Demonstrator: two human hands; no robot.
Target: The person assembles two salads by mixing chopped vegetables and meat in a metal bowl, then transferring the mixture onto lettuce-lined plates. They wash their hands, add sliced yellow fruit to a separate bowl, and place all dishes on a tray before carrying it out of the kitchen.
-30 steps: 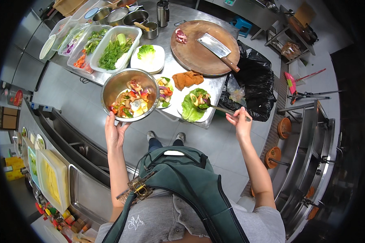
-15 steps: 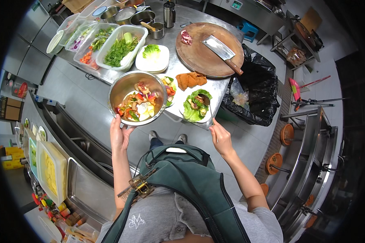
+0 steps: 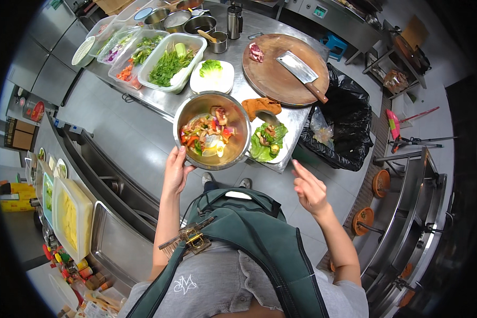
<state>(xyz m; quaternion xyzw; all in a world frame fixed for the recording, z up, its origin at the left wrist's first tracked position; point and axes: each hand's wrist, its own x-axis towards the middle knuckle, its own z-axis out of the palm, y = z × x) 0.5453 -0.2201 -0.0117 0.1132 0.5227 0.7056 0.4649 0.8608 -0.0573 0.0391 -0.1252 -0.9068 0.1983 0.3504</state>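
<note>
My left hand grips the rim of a steel mixing bowl, fingers under its near side. Inside lies a mix of red and green pepper, onion and browned pieces. Just right of it, a white plate bears lettuce topped with some of that mix. Over the lettuce tilts the dark head of a metal spoon; its handle barely shows. My right hand is closed at that handle's end, index finger stretched along it. A brown breaded piece sits behind the lettuce.
On the steel table stand a round chopping board with a cleaver and raw meat, a lettuce plate, tubs of greens, pots and a flask. A black-lined bin stands at right.
The bowl has moved right, closer to the lettuce plate, and covers the small food plate behind it. The spoon head has lifted off the lettuce, and my right index finger has straightened.
</note>
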